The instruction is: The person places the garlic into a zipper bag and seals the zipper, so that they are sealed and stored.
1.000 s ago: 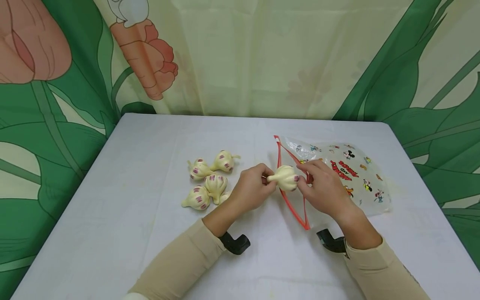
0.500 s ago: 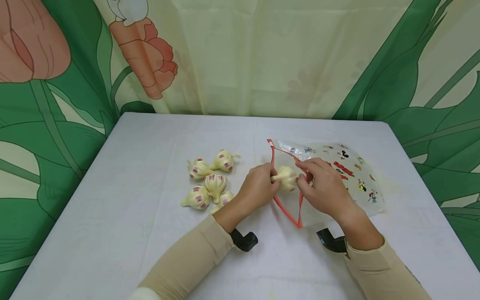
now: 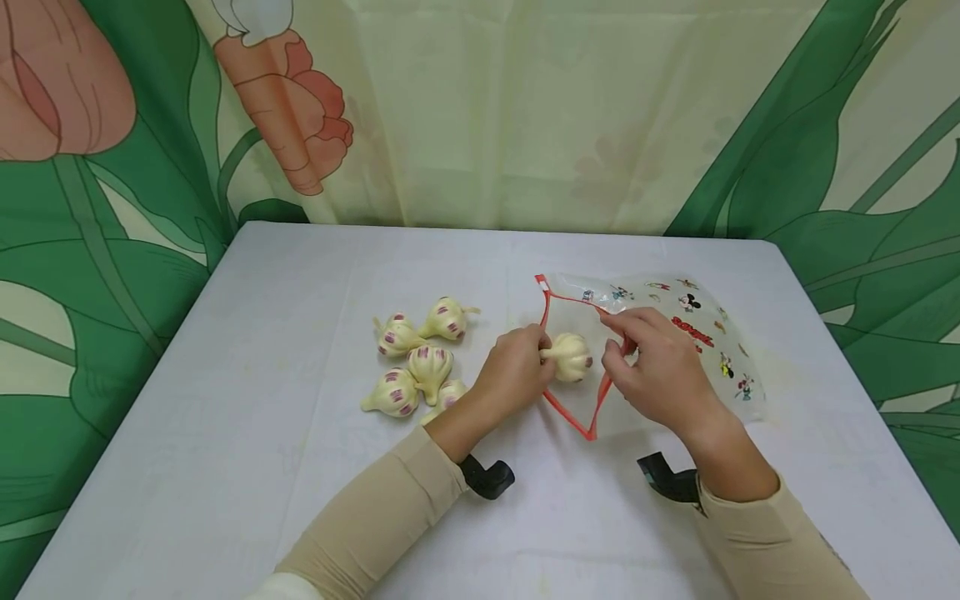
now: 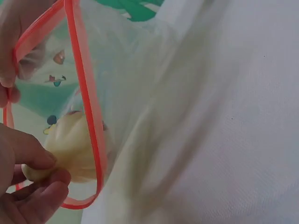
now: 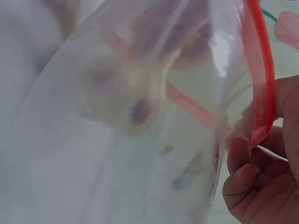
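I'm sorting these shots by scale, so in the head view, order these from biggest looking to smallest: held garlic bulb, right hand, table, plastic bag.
1. Table
2. Plastic bag, partly hidden
3. Right hand
4. Held garlic bulb

garlic bulbs (image 3: pixel 431 371) on table (image 3: pixel 225 417), left of bag (image 3: pixel 708 358); single bulb (image 3: pixel 572 358) just inside; curtain (image 3: pixel 487 125) behind.

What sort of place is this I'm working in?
Likely an indoor space staged for recording: a printed cloth backdrop hangs behind a white-covered table, and a black device sits at each wrist.
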Tool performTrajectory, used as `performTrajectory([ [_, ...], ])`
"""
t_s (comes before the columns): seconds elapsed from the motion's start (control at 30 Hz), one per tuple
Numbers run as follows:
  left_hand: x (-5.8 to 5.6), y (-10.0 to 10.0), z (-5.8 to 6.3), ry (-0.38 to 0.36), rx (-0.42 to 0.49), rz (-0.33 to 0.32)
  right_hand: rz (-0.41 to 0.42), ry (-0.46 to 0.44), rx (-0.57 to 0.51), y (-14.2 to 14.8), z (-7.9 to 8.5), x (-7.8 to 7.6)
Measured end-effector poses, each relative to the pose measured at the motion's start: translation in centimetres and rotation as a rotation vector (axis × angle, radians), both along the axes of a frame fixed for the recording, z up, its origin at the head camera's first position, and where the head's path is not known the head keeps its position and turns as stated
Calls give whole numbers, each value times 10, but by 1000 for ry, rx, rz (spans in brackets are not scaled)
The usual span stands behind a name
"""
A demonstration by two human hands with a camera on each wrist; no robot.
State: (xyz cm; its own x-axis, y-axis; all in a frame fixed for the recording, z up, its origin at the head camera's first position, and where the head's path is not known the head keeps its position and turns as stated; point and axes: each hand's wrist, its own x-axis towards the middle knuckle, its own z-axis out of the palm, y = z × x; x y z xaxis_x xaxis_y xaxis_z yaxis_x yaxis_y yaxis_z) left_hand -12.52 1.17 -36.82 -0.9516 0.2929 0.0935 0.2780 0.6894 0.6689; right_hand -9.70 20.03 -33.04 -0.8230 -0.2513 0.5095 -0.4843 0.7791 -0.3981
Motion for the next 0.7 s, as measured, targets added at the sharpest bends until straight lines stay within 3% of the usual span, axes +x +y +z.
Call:
performTrajectory([
  [0.17,0,1,0,-39,159,-23,18,18,-15,-2,-3,-1],
  [0.4,-2,6,1,-198,401,-21,23,32,-16,-3,-5,-2],
  [0.7,-1,7,0,-284,395,-26,22,20,-11,-5,-4,-2],
])
